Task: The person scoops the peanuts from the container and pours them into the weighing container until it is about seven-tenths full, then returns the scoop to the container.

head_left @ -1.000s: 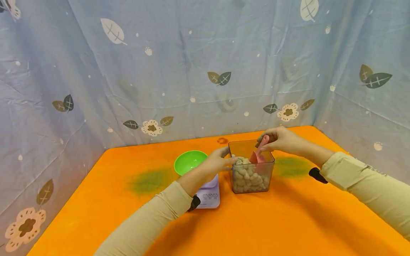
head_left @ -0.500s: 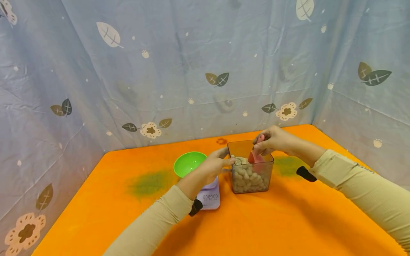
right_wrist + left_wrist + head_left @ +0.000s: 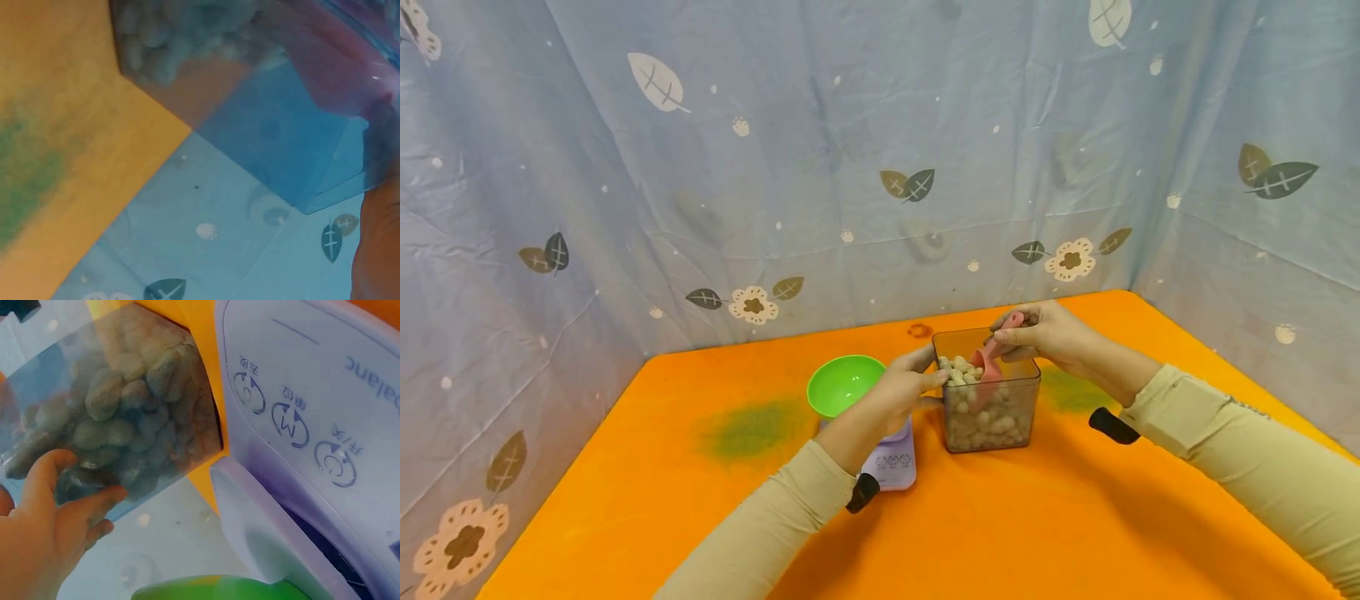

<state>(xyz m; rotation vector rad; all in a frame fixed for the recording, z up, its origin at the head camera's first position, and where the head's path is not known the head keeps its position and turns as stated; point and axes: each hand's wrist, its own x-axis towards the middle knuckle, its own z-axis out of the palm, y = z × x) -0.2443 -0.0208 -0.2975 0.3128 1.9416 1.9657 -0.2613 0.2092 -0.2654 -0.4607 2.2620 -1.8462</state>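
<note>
A clear, smoky plastic container (image 3: 1033, 408) stands in the middle of the table in the head view, partly filled with unshelled peanuts (image 3: 958, 368). My left hand (image 3: 895, 387) rests against its left side, fingers spread on the wall. In the left wrist view, the fingers (image 3: 94, 503) touch that wall, with peanuts showing through behind it. My right hand (image 3: 1048, 333) pinches the handle of a pink scoop (image 3: 990, 367) over the container's right rear. The scoop's bowl is down among the peanuts, its handle leaning right. Pink shows blurred through the wall in the right wrist view.
Left of the container, a green bowl (image 3: 846, 385) sits on a pale purple kitchen scale (image 3: 895, 471), partly covered by my left forearm. An orange cloth (image 3: 970, 533) covers the table. A patterned grey-blue curtain (image 3: 820, 167) encloses the back and sides.
The scoop has shifted left in the container and its handle leans further right than half a second ago. Peanuts at the top have moved. My left hand keeps its place.
</note>
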